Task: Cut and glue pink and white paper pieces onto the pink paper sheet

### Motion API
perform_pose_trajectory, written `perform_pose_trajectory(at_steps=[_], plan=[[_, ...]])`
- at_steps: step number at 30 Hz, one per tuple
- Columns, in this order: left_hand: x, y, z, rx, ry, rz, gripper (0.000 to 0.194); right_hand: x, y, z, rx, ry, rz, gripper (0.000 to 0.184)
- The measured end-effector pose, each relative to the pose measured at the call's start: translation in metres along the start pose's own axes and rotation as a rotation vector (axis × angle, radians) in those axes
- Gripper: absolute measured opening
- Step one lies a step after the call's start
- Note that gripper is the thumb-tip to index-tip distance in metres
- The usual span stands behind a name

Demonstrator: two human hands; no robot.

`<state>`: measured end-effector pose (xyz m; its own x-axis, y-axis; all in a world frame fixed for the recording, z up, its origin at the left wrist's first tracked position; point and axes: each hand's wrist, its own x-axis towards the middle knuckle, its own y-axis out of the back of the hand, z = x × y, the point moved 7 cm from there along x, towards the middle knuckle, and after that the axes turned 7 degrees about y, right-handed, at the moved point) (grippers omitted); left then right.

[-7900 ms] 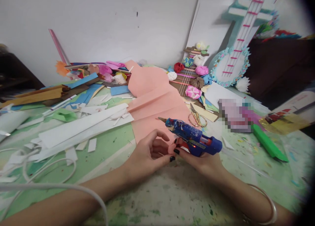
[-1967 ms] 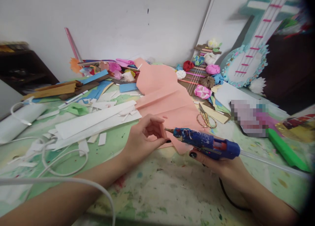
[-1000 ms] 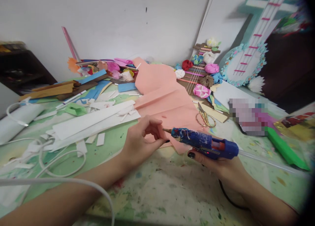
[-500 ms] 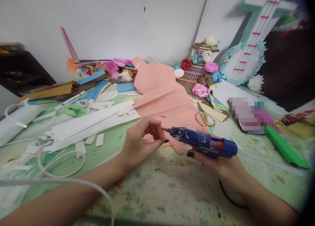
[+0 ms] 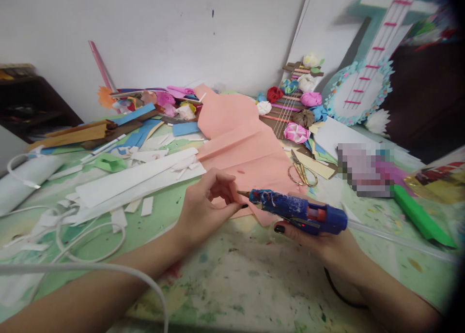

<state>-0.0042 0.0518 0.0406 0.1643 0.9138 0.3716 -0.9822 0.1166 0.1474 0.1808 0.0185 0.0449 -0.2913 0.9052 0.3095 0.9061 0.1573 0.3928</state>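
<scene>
My right hand is closed around a blue hot glue gun with dried glue strands on its barrel and a clear glue stick out of its back. Its nozzle points left and meets a small piece of peach paper. That piece is pinched between the thumb and fingers of my left hand; part of it is hidden by the fingers. Behind both hands lies a large peach paper sheet, creased across its middle. Gold-handled scissors rest at the sheet's right edge.
White paper strips and scraps cover the left side. A white cable loops across the front left. Paper flowers on a small stringed craft and a teal paper guitar stand behind. A green strip lies right.
The glue gun and my right hand have shifted slightly to the left. My left hand has moved up a little, still pinching the peach paper piece.
</scene>
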Motion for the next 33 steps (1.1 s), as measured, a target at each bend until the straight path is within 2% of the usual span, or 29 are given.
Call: perform_pose_trajectory(at_steps=[11,18,29,33], plan=[[0.0035,0.0029,0.0033,-0.103,0.047,-0.001,0.033,0.001,0.0003,-0.0009,-0.068,-0.003,-0.011,0.009],[0.0058,0.0039,0.0023,-0.093,0.059,0.008,0.033,0.0002,0.0029,-0.0013,-0.11,0.001,-0.01,0.012],[0.004,0.0047,0.0013,-0.053,0.075,0.015,0.033,0.0014,0.0014,-0.0033,-0.115,0.066,-0.036,0.018],[0.0035,0.0049,-0.0004,-0.059,0.092,0.012,0.034,0.0021,0.0048,-0.0063,-0.118,0.102,-0.027,0.014]])
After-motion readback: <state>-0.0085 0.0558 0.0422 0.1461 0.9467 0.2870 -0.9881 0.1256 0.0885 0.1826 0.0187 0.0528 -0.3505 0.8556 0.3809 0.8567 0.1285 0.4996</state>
